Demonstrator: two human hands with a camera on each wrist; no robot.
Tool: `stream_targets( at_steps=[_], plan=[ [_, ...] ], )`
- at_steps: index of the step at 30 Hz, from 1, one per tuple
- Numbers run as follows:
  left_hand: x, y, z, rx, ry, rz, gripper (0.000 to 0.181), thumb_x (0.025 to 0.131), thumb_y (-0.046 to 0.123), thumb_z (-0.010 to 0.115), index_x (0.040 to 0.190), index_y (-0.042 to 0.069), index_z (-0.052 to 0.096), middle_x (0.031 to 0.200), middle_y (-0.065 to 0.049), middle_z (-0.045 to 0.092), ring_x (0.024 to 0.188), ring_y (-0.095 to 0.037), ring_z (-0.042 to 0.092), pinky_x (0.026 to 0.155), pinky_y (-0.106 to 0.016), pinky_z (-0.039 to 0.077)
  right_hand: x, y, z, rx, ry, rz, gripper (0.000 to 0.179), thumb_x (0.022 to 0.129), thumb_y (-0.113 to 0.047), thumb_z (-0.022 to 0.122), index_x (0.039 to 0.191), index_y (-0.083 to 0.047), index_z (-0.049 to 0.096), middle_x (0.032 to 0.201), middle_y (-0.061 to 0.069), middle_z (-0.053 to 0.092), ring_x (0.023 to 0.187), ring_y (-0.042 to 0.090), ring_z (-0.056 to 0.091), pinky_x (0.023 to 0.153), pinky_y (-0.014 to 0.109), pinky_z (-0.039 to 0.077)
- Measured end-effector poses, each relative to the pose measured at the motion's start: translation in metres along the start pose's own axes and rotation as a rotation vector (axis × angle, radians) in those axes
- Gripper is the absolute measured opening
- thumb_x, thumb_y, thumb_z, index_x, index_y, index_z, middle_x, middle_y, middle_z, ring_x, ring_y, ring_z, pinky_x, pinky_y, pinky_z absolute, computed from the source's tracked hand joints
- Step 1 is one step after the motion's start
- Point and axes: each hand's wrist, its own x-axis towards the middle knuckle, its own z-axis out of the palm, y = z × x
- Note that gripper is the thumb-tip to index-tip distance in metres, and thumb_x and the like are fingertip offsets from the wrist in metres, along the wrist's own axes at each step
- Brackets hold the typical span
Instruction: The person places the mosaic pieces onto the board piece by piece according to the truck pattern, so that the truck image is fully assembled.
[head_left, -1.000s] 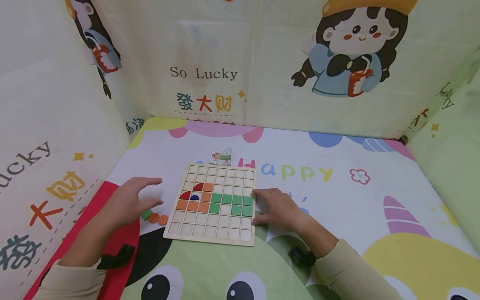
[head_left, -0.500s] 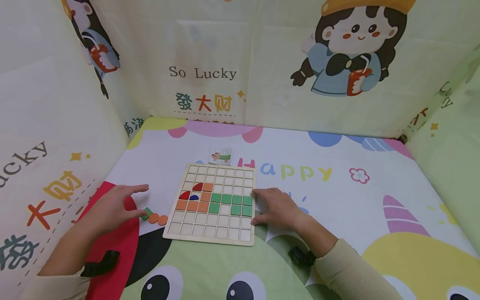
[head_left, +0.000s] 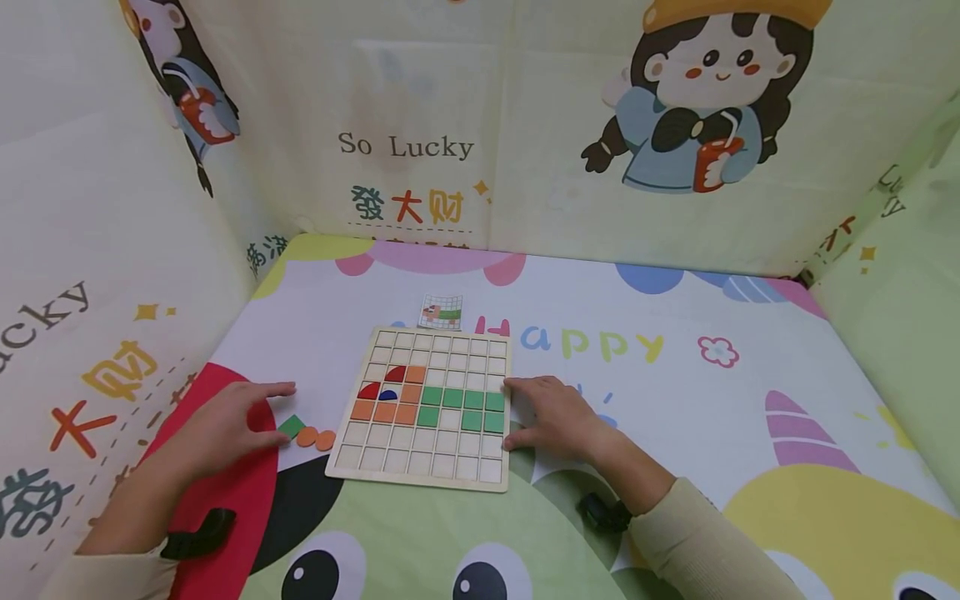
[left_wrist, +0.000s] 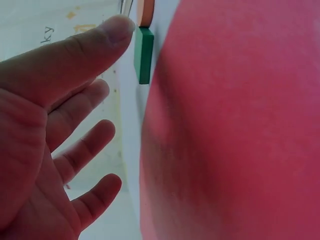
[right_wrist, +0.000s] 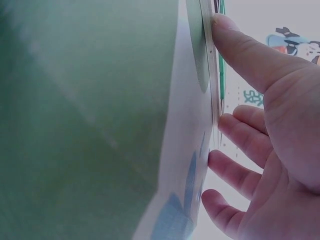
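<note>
A wooden grid board (head_left: pixel 416 482) lies mid-table in the head view. Set in its cells are orange squares (head_left: pixel 407 414), green squares (head_left: pixel 474 399), two red curved pieces (head_left: pixel 396 374) and a blue half-round (head_left: pixel 388 396). My right hand (head_left: pixel 558 417) touches the board's right edge with thumb and fingertips, the other fingers loose. Left of the board, my left hand (head_left: pixel 221 427) holds nothing, thumb and forefinger spread. Just beyond its thumb lies a loose green square tile (left_wrist: pixel 144 56), beside two orange discs (head_left: pixel 307 436).
A small picture card (head_left: pixel 441 312) with a coloured grid pattern lies behind the board. Printed cloth (head_left: pixel 562 225) walls in the table at the back and both sides. The tabletop cover (head_left: pixel 600 300) carries large cartoon prints.
My left hand has drawn back to the left and slightly down, uncovering more of the green tile. My right hand stays at the board's edge, and the pieces have not moved.
</note>
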Motion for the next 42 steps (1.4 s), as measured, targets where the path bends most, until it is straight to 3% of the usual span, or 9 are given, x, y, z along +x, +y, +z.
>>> stream_targets(
  at_steps=[8, 15, 21, 26, 42],
  plan=[
    [0.003, -0.002, 0.004, 0.01, 0.014, -0.012, 0.081, 0.067, 0.025, 0.093, 0.134, -0.002, 0.058, 0.127, -0.03, 0.053, 0.116, -0.052, 0.043, 0.07, -0.048, 0.059, 0.0, -0.001, 0.0, -0.003, 0.001, -0.001, 0.086, 0.078, -0.045, 0.084, 0.148, -0.009, 0.048, 0.144, 0.009, 0.054, 0.132, 0.033, 0.045, 0.102, 0.055, 0.039],
    [0.005, -0.005, 0.006, 0.039, 0.063, -0.004, 0.077, 0.064, 0.025, 0.094, 0.128, -0.003, 0.061, 0.119, -0.028, 0.056, 0.108, -0.049, 0.048, 0.069, -0.049, 0.059, 0.0, 0.0, 0.0, -0.01, 0.005, 0.0, 0.086, 0.078, -0.045, 0.084, 0.147, -0.01, 0.048, 0.143, 0.009, 0.054, 0.132, 0.033, 0.044, 0.101, 0.056, 0.039],
    [0.006, -0.004, 0.004, 0.044, 0.075, -0.01, 0.065, 0.063, 0.025, 0.095, 0.115, -0.002, 0.066, 0.105, -0.02, 0.06, 0.094, -0.039, 0.054, 0.065, -0.044, 0.058, 0.0, 0.001, 0.001, -0.006, 0.013, -0.01, 0.086, 0.078, -0.044, 0.084, 0.147, -0.009, 0.049, 0.143, 0.009, 0.055, 0.132, 0.034, 0.045, 0.101, 0.057, 0.04],
    [0.01, -0.003, 0.003, 0.034, 0.049, -0.001, 0.056, 0.066, 0.025, 0.093, 0.108, -0.001, 0.067, 0.096, -0.013, 0.062, 0.086, -0.031, 0.056, 0.064, -0.041, 0.057, 0.001, 0.003, 0.002, 0.005, 0.017, -0.013, 0.086, 0.077, -0.044, 0.085, 0.146, -0.007, 0.049, 0.142, 0.009, 0.056, 0.131, 0.033, 0.046, 0.102, 0.056, 0.039],
    [0.02, 0.006, 0.005, 0.006, 0.009, -0.037, 0.052, 0.072, 0.017, 0.089, 0.116, -0.003, 0.067, 0.107, -0.023, 0.061, 0.093, -0.038, 0.057, 0.062, -0.039, 0.059, 0.0, 0.001, 0.002, -0.003, 0.016, -0.006, 0.085, 0.077, -0.044, 0.085, 0.147, -0.009, 0.049, 0.143, 0.008, 0.055, 0.133, 0.033, 0.045, 0.103, 0.056, 0.039]
  ],
)
